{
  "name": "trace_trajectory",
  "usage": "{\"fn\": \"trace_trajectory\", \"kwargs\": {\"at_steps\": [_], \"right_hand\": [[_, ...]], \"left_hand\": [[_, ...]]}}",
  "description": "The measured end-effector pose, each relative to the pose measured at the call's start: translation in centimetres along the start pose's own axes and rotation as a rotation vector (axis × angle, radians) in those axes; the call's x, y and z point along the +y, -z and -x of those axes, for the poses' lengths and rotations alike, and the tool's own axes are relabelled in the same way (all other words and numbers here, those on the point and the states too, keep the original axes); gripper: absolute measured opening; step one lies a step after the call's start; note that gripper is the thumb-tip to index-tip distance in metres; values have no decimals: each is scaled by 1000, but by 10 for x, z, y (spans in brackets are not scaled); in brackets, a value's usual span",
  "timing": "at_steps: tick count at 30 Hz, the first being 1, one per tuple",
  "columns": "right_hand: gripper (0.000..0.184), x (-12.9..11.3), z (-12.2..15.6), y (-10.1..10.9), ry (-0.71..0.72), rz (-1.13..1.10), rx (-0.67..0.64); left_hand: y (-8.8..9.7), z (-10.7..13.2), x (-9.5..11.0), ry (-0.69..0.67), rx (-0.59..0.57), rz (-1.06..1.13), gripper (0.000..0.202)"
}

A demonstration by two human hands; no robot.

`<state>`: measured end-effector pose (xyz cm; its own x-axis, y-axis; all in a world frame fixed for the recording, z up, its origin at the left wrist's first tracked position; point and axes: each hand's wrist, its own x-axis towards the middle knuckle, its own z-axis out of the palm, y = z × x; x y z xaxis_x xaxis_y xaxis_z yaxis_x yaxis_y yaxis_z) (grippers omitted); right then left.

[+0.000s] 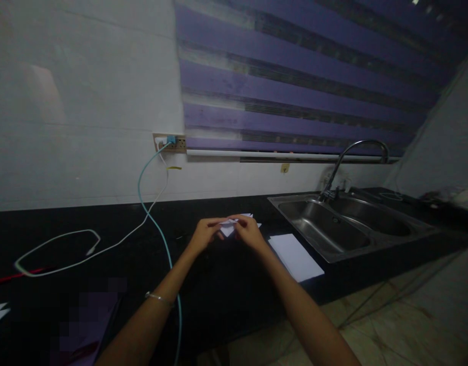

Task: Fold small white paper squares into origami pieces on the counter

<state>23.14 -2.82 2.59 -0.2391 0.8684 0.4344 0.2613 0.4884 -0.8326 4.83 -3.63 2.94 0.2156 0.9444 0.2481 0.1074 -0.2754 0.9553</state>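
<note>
Both my hands meet over the black counter (104,223), pinching a small folded piece of white paper (230,227). My left hand (205,233) grips its left side with curled fingers. My right hand (249,231) holds its right side, fingers closed on the paper. A thin bracelet circles my left wrist. A stack of white paper sheets (294,256) lies just right of my right forearm, near the counter's front edge.
A double steel sink (424,231) with a curved tap (355,157) sits to the right. A teal cable (153,203) and a white cable (66,249) run from a wall socket (170,143) across the counter. Purple striped blinds hang behind. Tiled floor lies lower right.
</note>
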Motion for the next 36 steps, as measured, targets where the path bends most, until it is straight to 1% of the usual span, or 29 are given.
{"fn": "trace_trajectory", "kwargs": {"at_steps": [3,6,8,10,14,15,18,20,22,24,26,28,30,33,36], "right_hand": [[34,-1,1,-1,27,-15,27],[34,-5,3,0,99,77,40],[36,-8,5,1,141,141,21],[39,-11,6,3,167,196,9],[43,-14,8,4,194,287,16],[44,-15,8,4,200,298,13],[43,-14,8,3,216,307,20],[42,-12,7,3,227,300,42],[42,-11,7,2,244,284,55],[43,-11,7,3,262,269,49],[43,-13,8,5,268,254,32],[42,-16,9,6,253,212,3],[42,-18,10,7,211,143,-23],[41,-16,9,5,89,28,-13],[48,-9,6,0,-28,-91,14]], "left_hand": [[0,1,6,40,33,50,40],[0,1,6,35,52,67,38],[1,-1,4,37,57,70,37],[3,-1,2,37,41,101,38],[4,-2,2,38,-51,220,45],[3,-2,2,35,-51,232,46],[-2,-2,2,37,2,227,52],[-6,-1,0,77,20,246,61],[-8,0,-1,149,-16,282,61],[-8,1,-3,215,-111,301,51],[-6,1,-5,220,-195,299,46],[-5,-1,-7,175,-203,279,44],[-5,-3,-8,127,-170,247,43],[-7,-4,-5,86,-122,181,42],[-8,-2,1,61,-102,102,41]]}}
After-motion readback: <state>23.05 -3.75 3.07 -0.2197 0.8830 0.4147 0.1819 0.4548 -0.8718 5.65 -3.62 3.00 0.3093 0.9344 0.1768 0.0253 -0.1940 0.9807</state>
